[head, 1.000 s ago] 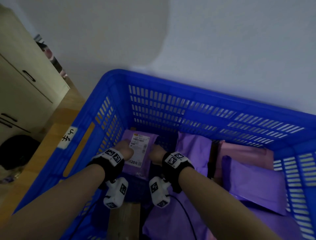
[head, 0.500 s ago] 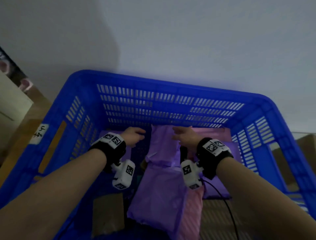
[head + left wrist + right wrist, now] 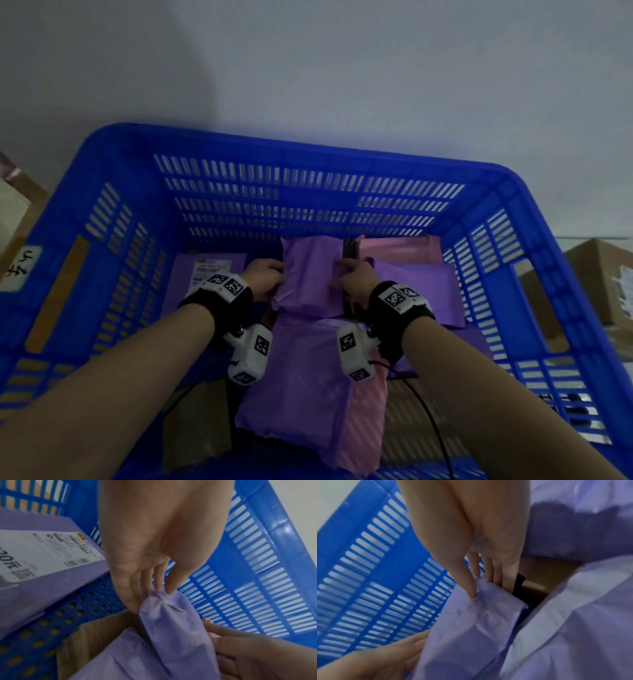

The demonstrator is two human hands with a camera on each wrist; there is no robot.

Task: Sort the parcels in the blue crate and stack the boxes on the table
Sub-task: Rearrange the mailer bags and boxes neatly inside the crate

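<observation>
Since half a second ago both hands have closed in from hovering above the purple parcel (image 3: 313,275) onto its two side edges. The left hand (image 3: 263,278) pinches the left edge between thumb and fingers (image 3: 132,597), and the right hand (image 3: 354,279) pinches the right edge the same way. The parcel sits mid-back in the blue crate (image 3: 308,161), overlapping another purple mailer (image 3: 294,383); both forearms reach straight in, wrists level.
</observation>
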